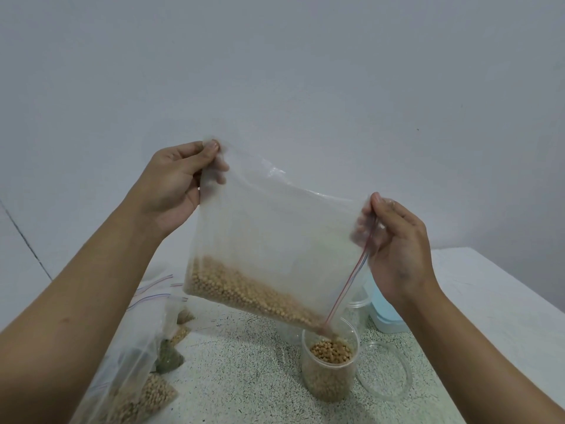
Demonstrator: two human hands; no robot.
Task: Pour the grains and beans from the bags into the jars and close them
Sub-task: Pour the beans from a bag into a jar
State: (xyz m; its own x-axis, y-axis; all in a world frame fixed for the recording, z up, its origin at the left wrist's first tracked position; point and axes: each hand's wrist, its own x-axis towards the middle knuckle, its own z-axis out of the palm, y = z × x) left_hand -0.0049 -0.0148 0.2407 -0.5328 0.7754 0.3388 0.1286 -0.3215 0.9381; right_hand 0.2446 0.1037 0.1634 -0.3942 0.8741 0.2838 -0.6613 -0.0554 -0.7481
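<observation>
Overhead, both hands pinch bag (275,234) corners (mouth over jar (328,371)).

The bag (275,234) is thin clear plastic, faintly cloudy, with glossy creases near its top. The beans (244,289) inside look smooth and matt tan. The jar (328,377) and the lid (385,396) beside it are clear, shiny plastic. The table (244,381) is speckled, stone-like and matt.

One head-worn camera looks forward and down. The speckled white tabletop (244,362) lies close below, a grey wall (275,71) ahead.
</observation>
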